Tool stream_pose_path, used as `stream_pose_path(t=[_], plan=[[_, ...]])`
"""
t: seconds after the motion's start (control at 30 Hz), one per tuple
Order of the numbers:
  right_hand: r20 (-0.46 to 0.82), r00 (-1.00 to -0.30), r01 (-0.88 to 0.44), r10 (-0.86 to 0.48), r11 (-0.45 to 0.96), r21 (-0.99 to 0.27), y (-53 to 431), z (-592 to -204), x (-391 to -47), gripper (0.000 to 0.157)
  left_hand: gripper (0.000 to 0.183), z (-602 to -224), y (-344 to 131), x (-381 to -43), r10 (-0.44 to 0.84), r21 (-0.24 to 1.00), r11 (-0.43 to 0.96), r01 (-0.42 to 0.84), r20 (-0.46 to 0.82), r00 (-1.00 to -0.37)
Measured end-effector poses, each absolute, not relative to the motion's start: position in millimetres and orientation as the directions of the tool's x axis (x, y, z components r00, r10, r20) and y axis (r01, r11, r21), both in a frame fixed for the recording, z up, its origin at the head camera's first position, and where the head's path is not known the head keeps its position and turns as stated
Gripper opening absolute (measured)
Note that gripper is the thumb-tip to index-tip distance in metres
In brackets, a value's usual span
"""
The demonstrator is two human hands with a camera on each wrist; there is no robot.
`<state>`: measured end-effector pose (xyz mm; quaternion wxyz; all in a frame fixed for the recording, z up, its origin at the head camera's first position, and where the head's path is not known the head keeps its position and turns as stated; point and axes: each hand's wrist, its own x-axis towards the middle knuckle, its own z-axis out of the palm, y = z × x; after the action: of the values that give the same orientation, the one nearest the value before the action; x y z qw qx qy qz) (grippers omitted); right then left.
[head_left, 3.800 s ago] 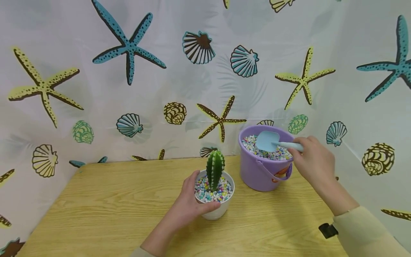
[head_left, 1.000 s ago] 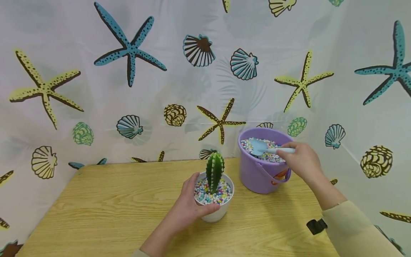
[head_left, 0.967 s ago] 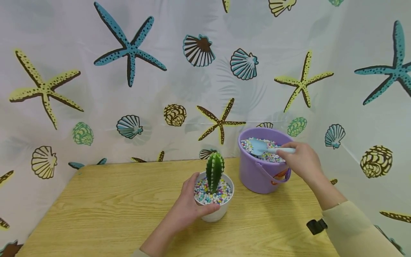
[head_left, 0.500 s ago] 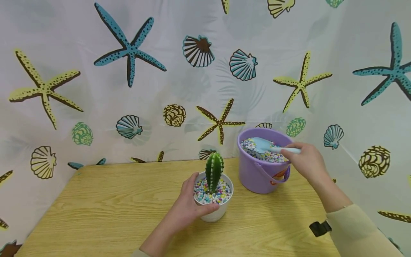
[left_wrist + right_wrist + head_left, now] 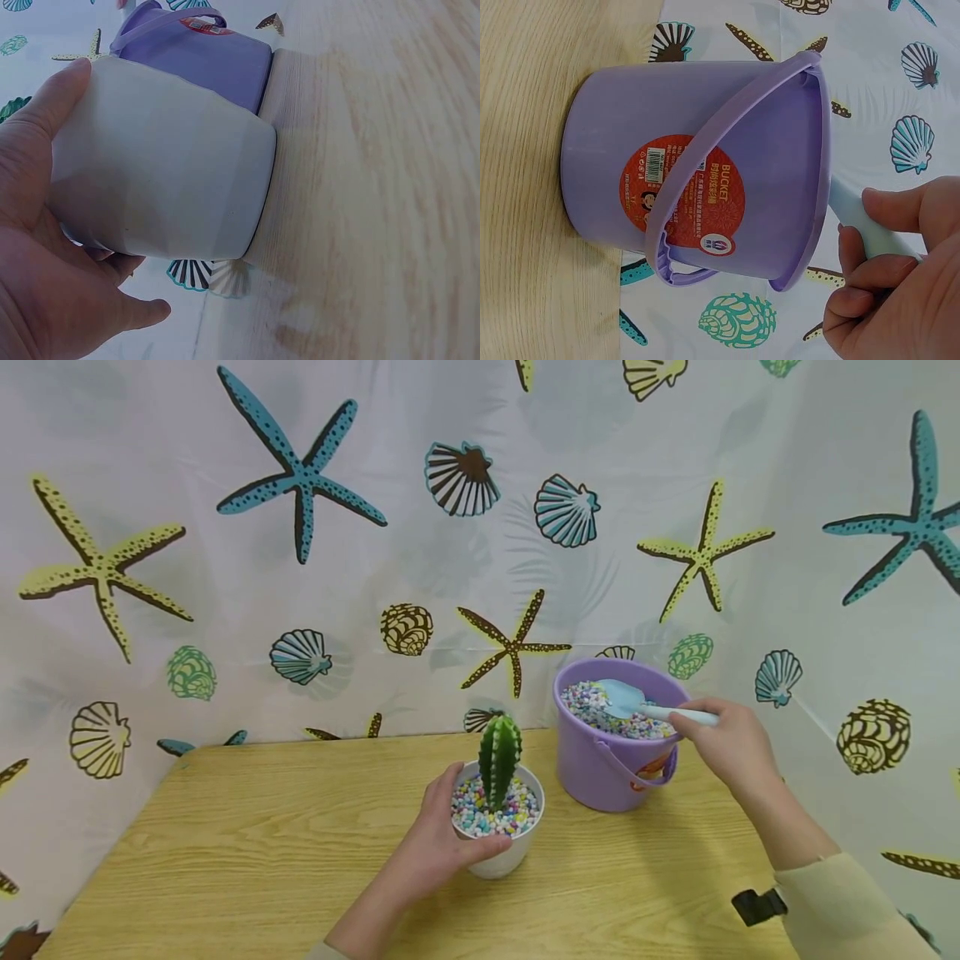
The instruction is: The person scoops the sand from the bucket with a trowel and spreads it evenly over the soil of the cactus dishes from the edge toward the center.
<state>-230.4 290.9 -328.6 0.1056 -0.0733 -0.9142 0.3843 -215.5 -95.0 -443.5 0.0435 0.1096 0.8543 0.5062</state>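
My left hand (image 5: 438,843) grips a white flowerpot (image 5: 165,165), thumb across its near side and fingers round its left side. A ribbed green cactus (image 5: 498,764) stands upright in the pot among small multicoloured pebbles (image 5: 480,817). To the right, my right hand (image 5: 727,739) holds the pale handle of a light blue toy shovel (image 5: 621,700), thumb and curled fingers round it. The shovel's blade lies inside the purple bucket (image 5: 600,777), low over similar pebbles (image 5: 588,697). In the right wrist view the bucket wall hides the blade and only the handle (image 5: 866,225) shows.
Both containers stand on a wooden table (image 5: 285,843), the bucket behind and right of the pot. The bucket's carrying handle (image 5: 682,172) hangs down its side across a red label (image 5: 724,187). A curtain (image 5: 360,560) printed with starfish and shells closes off the back and right.
Over the last second the shovel blade has shifted right through the bucket's top, and my right hand has drawn back to the right with it. My left hand has kept its hold on the pot.
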Motion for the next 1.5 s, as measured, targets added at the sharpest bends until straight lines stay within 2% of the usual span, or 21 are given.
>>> stream_pose_path(t=[0.83,1.23,1.5], plan=[[0.138,-0.968,0.033,0.211,0.648,-0.761,295,-320,-200,0.057,0.131,-443,-94,-216,0.233,0.877,0.461,0.136,0.029,-0.972],[0.151,-0.975,-0.008,0.161,0.659,-0.752,287,-318,-186,0.056,0.132,-443,-93,-217,0.228,0.880,0.456,0.130,0.025,-0.973],[0.176,-0.975,-0.041,0.135,0.668,-0.743,280,-321,-177,0.048,0.131,-442,-93,-215,0.231,0.882,0.453,0.133,0.028,-0.973]])
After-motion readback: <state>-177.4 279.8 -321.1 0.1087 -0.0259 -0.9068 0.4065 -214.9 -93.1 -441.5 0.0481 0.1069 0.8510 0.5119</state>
